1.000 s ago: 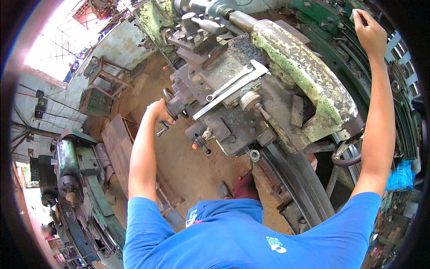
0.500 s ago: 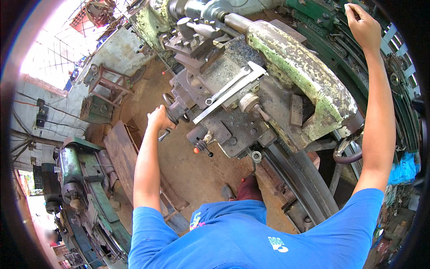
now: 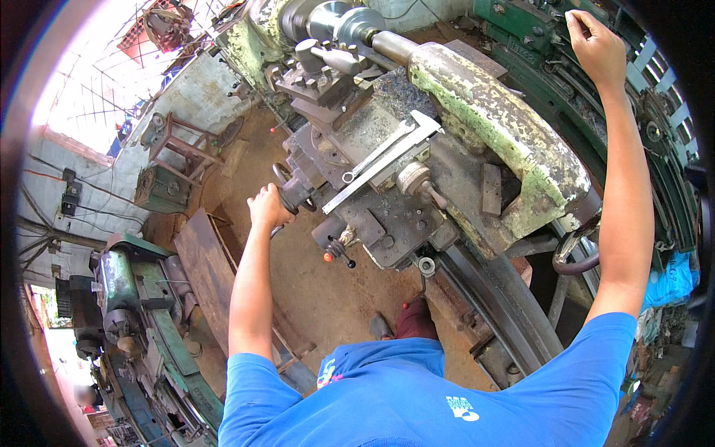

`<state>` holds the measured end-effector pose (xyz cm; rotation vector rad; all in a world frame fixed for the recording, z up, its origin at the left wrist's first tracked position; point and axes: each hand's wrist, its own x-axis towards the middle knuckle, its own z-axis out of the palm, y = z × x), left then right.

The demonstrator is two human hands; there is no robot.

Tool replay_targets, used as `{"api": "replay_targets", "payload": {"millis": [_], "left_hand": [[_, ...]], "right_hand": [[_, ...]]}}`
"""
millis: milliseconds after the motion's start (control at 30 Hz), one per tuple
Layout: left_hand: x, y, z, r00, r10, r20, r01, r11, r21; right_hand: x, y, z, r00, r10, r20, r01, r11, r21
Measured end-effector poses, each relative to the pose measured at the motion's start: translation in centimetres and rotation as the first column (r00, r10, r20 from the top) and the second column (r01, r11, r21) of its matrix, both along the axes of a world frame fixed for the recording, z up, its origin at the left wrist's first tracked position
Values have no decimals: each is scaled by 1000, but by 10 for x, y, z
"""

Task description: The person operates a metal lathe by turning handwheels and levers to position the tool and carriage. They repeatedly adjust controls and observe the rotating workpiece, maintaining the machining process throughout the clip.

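Fingers (image 3: 262, 203) of the left hand (image 3: 267, 208) are curled tight around the dark handwheel (image 3: 287, 188) on the lathe carriage (image 3: 372, 194). Just right of them lies a long steel wrench (image 3: 380, 160), and below it a red-knobbed lever (image 3: 334, 252). Right hand (image 3: 596, 46), far off across the flaking green lathe bed (image 3: 506, 141), closes on a green machine frame (image 3: 566, 82); what exactly it grips is unclear.
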<state>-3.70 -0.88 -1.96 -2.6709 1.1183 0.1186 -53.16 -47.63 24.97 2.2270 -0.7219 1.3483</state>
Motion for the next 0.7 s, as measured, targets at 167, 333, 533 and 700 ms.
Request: {"api": "replay_targets", "payload": {"millis": [167,333,533,700], "left_hand": [[-5,2,-4,999,10,40,-9,1000,-30],[-8,2,-6,997,19,69,-16,999,-40],[-15,2,-7,994,41,102,-35,998,-61],[-21,2,-8,990,53,127,-43,996,-79]], "right_hand": [[0,-2,-1,1000,9,16,-9,1000,26],[2,6,4,999,39,-19,-40,997,-62],[20,57,10,989,85,124,-71,991,-113],[30,77,17,986,89,143,-79,994,-72]]}}
